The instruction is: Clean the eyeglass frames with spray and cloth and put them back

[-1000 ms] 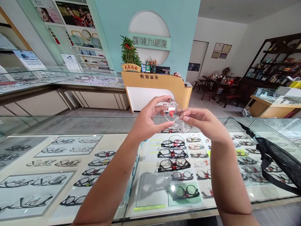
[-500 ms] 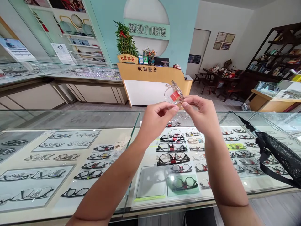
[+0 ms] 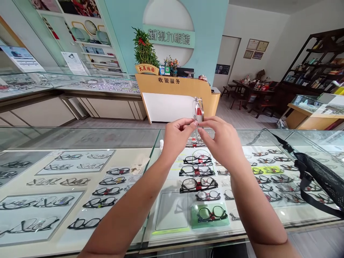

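Head view: we hold up a pair of clear glasses (image 3: 199,109) above the far part of the glass display case (image 3: 120,156), turned nearly edge-on to us, with a red label (image 3: 199,112) showing. Our left hand (image 3: 177,138) pinches the lower end of the frame between thumb and forefinger. Our right hand (image 3: 223,141) meets that end from the other side, forefinger reaching to the frame and thumb just below it; whether these two fingers grip anything, we cannot tell. Both forearms stretch out from the near side of the display case.

Inside the display case, we see a column of dark-framed glasses (image 3: 199,185) with red tags. At the near side of the display case lie a green card (image 3: 197,223), bearing black glasses (image 3: 212,216), and a grey panel (image 3: 172,211). At the left half of the display case we make out a crumpled pale cloth (image 3: 139,164). A black mesh bag (image 3: 322,175) lies at the right of the display case, and beyond the display case stands a wooden counter (image 3: 147,84) with a leafy plant (image 3: 145,52).
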A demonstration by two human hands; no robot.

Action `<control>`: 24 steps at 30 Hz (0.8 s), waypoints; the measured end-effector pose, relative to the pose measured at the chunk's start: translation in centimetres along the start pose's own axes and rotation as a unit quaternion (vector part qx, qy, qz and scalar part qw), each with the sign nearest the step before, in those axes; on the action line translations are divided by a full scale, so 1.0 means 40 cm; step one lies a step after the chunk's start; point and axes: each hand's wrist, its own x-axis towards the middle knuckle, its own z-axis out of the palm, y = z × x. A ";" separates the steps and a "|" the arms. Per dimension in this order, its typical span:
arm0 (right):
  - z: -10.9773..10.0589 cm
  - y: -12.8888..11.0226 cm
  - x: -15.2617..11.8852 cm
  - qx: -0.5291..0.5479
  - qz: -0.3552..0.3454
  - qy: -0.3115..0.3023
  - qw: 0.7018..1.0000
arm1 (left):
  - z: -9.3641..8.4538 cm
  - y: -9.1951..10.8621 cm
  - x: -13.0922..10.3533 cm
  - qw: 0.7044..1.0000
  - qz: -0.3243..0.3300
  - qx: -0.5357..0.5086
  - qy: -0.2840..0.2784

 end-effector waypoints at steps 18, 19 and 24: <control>-0.067 -0.004 -0.002 0.096 0.049 0.055 0.993 | 0.032 -0.265 0.038 0.781 -0.015 0.567 -0.261; -0.067 -0.004 -0.002 0.104 0.054 0.059 0.991 | 0.032 -0.276 0.037 0.779 -0.016 0.568 -0.265; -0.070 -0.007 -0.004 0.144 0.062 0.056 0.986 | 0.033 -0.317 0.031 0.777 -0.002 0.566 -0.276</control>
